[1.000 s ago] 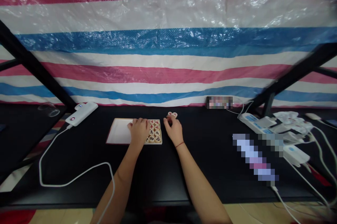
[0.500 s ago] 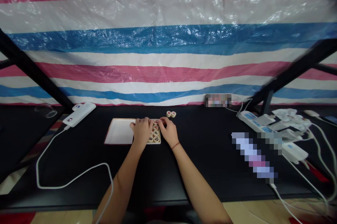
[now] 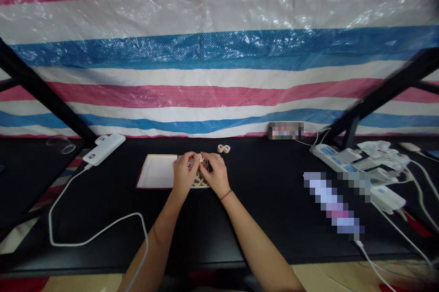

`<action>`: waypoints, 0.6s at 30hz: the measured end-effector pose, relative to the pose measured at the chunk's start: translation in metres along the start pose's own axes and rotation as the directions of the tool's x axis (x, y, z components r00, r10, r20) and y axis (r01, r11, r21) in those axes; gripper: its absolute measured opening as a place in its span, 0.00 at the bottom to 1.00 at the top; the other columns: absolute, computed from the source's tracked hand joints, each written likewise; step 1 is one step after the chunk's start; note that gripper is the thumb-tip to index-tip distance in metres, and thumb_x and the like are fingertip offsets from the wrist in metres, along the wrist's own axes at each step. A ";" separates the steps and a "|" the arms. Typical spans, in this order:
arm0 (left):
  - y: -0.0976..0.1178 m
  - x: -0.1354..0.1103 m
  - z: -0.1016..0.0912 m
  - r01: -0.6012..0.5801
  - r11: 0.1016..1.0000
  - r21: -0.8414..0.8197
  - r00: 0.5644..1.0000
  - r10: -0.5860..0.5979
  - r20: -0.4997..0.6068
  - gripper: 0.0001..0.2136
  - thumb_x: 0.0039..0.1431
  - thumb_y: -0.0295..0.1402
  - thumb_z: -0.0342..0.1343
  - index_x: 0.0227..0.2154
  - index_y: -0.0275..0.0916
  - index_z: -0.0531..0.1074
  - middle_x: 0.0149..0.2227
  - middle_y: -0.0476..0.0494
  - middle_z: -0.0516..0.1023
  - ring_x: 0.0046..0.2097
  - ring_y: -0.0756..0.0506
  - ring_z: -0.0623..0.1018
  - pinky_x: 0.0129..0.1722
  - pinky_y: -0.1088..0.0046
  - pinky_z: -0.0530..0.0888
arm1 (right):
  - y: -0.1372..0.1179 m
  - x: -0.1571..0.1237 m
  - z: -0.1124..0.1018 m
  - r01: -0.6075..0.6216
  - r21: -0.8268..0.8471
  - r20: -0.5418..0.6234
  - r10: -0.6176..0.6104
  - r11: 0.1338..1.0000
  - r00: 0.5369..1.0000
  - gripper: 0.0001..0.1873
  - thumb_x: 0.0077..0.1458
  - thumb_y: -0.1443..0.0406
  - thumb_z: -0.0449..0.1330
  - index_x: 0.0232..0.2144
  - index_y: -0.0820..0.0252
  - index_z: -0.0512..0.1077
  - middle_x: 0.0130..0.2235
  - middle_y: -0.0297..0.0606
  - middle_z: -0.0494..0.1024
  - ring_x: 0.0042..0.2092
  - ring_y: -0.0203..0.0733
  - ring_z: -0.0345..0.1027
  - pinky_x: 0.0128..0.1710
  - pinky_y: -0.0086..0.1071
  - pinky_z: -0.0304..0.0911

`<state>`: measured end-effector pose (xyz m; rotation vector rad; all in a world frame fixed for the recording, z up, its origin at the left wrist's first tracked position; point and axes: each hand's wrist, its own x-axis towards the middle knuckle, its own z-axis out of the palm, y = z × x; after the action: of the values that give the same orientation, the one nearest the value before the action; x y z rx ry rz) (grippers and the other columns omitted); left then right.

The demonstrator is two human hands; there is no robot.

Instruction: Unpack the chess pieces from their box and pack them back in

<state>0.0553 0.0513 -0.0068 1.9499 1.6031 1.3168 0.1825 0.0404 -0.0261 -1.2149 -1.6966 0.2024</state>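
Note:
A shallow white tray [image 3: 156,172] with a dark red rim lies on the black table. Its right end holds several round wooden chess pieces [image 3: 198,180], mostly covered by my hands. My left hand [image 3: 184,172] rests over those pieces, its fingers curled and pinching one pale piece [image 3: 197,158] at the tray's far edge. My right hand [image 3: 213,174] lies over the tray's right end, fingers bent and meeting the left fingertips at that piece. Two loose chess pieces [image 3: 223,148] sit on the table just beyond my right hand.
A white power bank [image 3: 104,148] with a white cable [image 3: 85,237] lies at the left. Power strips and plugs [image 3: 363,164] with cords crowd the right side. A striped tarpaulin [image 3: 219,54] hangs behind the table. Black frame bars [image 3: 44,93] slant down at both sides.
My right hand left the two loose pieces and moved left onto the tray's right end. Both hands have drawn together, fingertips now meeting on one piece at the tray's far edge.

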 end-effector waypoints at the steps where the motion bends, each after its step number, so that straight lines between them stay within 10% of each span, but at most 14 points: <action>1: -0.001 0.000 0.000 -0.010 0.999 -0.037 1.000 0.010 -0.003 0.11 0.62 0.42 0.51 0.34 0.41 0.73 0.35 0.44 0.80 0.39 0.45 0.77 0.44 0.66 0.70 | 0.000 0.001 -0.001 0.005 0.007 -0.022 -0.004 1.000 1.000 0.13 0.60 0.61 0.57 0.46 0.54 0.73 0.43 0.39 0.79 0.46 0.45 0.68 0.49 0.40 0.63; 11: -0.017 0.001 0.001 0.205 0.889 -0.409 0.963 -0.259 -0.080 0.14 0.61 0.42 0.54 0.44 0.40 0.73 0.42 0.42 0.80 0.42 0.47 0.79 0.45 0.69 0.75 | 0.068 0.013 -0.044 -0.412 -0.276 -0.365 0.302 0.868 0.881 0.15 0.56 0.59 0.56 0.40 0.63 0.73 0.42 0.46 0.77 0.44 0.49 0.68 0.48 0.41 0.59; 18: -0.029 0.004 0.008 0.304 0.815 -0.494 0.926 -0.374 -0.046 0.19 0.56 0.36 0.57 0.51 0.40 0.71 0.45 0.41 0.78 0.43 0.46 0.79 0.44 0.69 0.76 | 0.090 0.009 -0.041 -0.602 -0.348 -0.277 0.534 0.719 0.799 0.12 0.54 0.59 0.58 0.38 0.58 0.74 0.40 0.42 0.78 0.44 0.51 0.63 0.41 0.38 0.54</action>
<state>0.0434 0.0671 -0.0299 1.2328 1.4187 1.5389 0.2708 0.0750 -0.0565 -2.0229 -1.2041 0.1036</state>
